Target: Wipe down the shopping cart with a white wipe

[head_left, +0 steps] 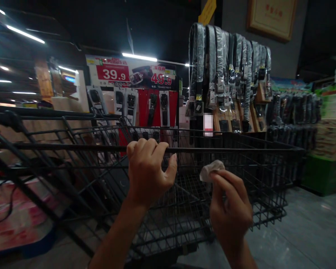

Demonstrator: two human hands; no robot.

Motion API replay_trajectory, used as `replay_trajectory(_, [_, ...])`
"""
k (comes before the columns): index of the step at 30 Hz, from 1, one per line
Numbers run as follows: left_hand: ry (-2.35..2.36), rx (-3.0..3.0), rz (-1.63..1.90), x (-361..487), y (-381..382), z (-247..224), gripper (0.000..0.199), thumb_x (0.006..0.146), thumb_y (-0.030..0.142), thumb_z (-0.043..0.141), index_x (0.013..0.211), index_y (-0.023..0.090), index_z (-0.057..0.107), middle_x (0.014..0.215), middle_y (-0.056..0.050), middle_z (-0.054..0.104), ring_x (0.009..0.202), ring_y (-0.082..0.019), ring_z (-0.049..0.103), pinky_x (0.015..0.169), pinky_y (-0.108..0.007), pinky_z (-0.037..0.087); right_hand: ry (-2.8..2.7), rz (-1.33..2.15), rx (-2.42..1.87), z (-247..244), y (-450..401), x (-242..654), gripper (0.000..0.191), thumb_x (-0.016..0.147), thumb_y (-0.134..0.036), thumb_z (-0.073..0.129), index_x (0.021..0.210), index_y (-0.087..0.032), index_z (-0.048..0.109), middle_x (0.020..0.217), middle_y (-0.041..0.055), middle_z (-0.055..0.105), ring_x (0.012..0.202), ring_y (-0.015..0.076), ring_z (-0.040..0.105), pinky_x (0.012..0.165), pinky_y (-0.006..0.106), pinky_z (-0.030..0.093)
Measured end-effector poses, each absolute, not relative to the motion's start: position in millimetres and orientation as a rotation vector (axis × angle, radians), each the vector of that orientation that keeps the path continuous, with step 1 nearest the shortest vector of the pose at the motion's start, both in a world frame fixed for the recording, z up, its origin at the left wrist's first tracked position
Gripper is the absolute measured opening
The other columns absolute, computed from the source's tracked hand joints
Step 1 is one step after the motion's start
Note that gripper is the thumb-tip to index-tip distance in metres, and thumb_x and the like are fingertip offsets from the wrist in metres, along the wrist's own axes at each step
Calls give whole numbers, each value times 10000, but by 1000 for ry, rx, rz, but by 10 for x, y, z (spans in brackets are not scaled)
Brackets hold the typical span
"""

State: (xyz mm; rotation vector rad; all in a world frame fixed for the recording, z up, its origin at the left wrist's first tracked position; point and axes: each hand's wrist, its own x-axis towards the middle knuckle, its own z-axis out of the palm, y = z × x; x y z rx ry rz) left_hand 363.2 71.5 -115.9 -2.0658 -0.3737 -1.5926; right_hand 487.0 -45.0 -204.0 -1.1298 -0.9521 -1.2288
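My left hand (pixel 149 170) has its fingers hooked over the top rail of a black wire shopping cart (pixel 226 150), with the thumb apart on the near side. To its right, my right hand (pixel 232 201) pinches a crumpled whitish tissue or cloth (pixel 211 170) between thumb and fingers. That crumpled piece is just below the rail, in front of the cart's wire mesh. A dark flat object (pixel 119 183) shows through the wires left of my left hand; what it is cannot be made out.
Behind the cart, packaged belts (pixel 164 108) hang on a red panel, and more wrapped belts (pixel 220 59) hang on a rack. Stacked boxes (pixel 332 138) stand on a green base at right. Pink and white packages (pixel 19 213) lie at lower left.
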Motion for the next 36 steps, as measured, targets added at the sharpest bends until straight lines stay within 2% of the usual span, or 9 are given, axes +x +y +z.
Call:
replay_trajectory(3, [-373,-2042,-1604,3642,710,-1168,126,797,268,503,863,192,579,724,-51,550,752,-248,481,752,-416,352,-959,-1249,-1039,-1866,-405,4732,298,839,-4,550,1024,-212,654,1067,58,649,1005,172,636,853,339,559])
replay_trajectory(7, [-382,-2039,-1583,3633,704,-1178,111,757,223,501,844,202,566,714,-46,545,742,-246,477,745,-411,352,-1204,-1189,-988,-1627,-153,4575,248,883,-39,496,1028,-162,655,1210,110,647,1203,219,560,977,417,521])
replay_trajectory(11, [-376,-2013,-1582,3627,719,-1182,104,766,213,494,841,197,565,702,-38,540,724,-241,466,749,-412,351,-1258,-1194,-1016,-1677,-3,4593,284,899,-59,481,1115,-152,643,1256,113,636,1268,226,515,1002,434,515])
replay_trajectory(16, [-404,-1977,-1567,3631,738,-1179,123,759,194,488,852,189,568,714,-41,548,736,-254,479,770,-427,357,-1230,-1299,-904,-1933,-107,4838,296,856,13,509,1092,-101,648,1108,133,691,1157,206,593,892,368,574])
replay_trajectory(23, [-373,-1898,-1584,3650,750,-1177,115,767,198,478,848,190,559,700,-46,550,733,-272,499,767,-447,374,-1119,-1423,-979,-2045,-302,5175,316,832,57,519,1085,-83,646,1093,137,694,1107,213,614,842,367,574])
replay_trajectory(30, [-346,-1862,-1557,3632,776,-1171,98,797,187,462,858,191,539,678,-46,536,713,-270,500,759,-457,376,-355,-1586,-1060,-1979,-632,5454,253,763,-21,677,966,-169,711,940,78,723,880,204,654,756,366,532])
replay_trajectory(33, [-341,-1852,-1537,3625,789,-1166,96,806,185,463,870,193,533,698,-59,552,724,-278,504,763,-464,375,-226,-1461,-968,-1877,-663,5574,286,797,-123,677,1081,-161,678,972,95,685,891,211,648,752,365,531])
replay_trajectory(36, [-345,-1832,-1536,3632,799,-1168,93,798,184,470,868,199,529,683,-56,550,719,-283,506,759,-470,375,-374,-1341,-1084,-1795,-587,5596,347,861,-165,607,1208,-151,615,1017,103,648,942,200,629,794,360,531])
